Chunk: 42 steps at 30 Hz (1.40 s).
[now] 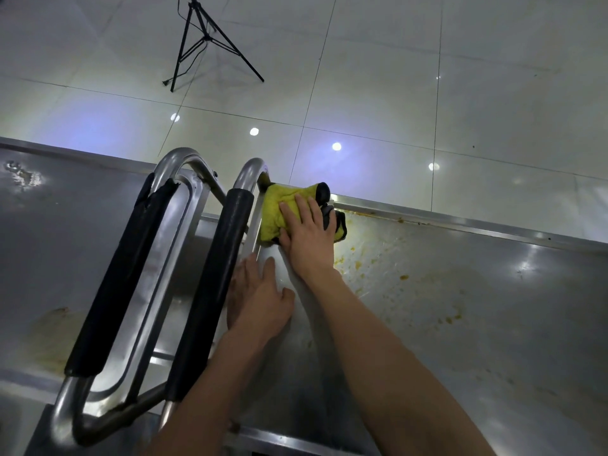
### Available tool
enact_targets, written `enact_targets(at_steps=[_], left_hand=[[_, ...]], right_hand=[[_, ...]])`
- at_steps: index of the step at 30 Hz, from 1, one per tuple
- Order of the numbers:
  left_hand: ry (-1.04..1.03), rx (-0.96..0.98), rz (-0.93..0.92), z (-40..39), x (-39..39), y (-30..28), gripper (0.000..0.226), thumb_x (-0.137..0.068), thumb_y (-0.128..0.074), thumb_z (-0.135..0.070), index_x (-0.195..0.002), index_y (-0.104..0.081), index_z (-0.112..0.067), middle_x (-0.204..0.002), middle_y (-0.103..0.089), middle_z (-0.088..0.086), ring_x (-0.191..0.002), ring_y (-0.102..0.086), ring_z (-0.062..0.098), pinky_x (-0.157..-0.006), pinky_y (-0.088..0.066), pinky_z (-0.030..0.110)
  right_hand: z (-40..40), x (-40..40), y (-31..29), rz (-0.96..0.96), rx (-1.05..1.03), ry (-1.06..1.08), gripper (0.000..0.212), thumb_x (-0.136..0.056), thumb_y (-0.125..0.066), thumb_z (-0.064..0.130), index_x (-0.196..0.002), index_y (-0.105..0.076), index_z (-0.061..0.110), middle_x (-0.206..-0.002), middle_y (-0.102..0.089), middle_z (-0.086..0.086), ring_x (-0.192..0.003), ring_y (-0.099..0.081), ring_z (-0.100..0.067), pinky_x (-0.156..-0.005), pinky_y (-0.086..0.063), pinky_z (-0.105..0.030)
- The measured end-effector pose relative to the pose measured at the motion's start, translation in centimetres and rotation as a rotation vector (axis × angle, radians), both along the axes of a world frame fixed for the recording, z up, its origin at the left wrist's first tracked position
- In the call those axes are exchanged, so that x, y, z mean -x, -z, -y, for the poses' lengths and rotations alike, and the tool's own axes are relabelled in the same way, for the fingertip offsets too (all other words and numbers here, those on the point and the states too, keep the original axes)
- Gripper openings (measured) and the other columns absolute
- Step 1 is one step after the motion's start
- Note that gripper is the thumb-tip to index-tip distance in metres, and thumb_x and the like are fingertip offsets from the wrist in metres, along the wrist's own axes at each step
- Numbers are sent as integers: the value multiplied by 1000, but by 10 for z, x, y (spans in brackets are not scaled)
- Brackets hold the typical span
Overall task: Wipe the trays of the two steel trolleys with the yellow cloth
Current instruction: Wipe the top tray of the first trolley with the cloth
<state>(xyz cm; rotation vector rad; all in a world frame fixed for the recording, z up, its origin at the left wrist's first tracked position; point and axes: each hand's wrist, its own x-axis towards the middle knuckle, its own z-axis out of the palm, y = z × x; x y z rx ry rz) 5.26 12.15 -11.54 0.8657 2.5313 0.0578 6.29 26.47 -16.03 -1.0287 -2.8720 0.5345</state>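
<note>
Nearest the camera, two bare forearms reach forward over the right trolley's tray [460,324], a steel surface marked with yellowish smears and specks. The left hand [260,297] lies flat on the tray's left edge, fingers straight and close together, pointing away, holding nothing; its fingertips sit just beside the tray's raised rim. Left of it stand two tubular handles, side by side: the right trolley's handle [210,284] and the left trolley's handle [121,281], each sleeved in black foam, the latter torn at its top. Beyond these lies the left trolley's tray [49,232], with a dull stain near its near side.

Farther on, the right hand [309,235] presses palm-down on the yellow cloth [276,209], fingers straight and slightly spread. The cloth is bunched in the tray's far left corner, against the rim; it spreads out beyond and to the left of the fingertips, with its dark underside showing past the fingers on the right.

Beyond the trolleys, pale glossy floor tiles [394,77] reflect ceiling lights, and a black tripod [204,41] stands on them.
</note>
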Motion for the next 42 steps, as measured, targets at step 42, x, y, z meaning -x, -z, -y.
enact_targets(at_steps=[42], left_hand=[[384,34,-68,-52,-50,4,51,-84,-41,-66,-123,-45,-33,-139,-40,6,-133,-37,30,-104,-33,61]], right_hand=[[-98,-188,-3,-11,-3,408,51,-101,-42,36,-151,-33,31,-161,-25,0,-149,-16,-20,-119,-9,-56]])
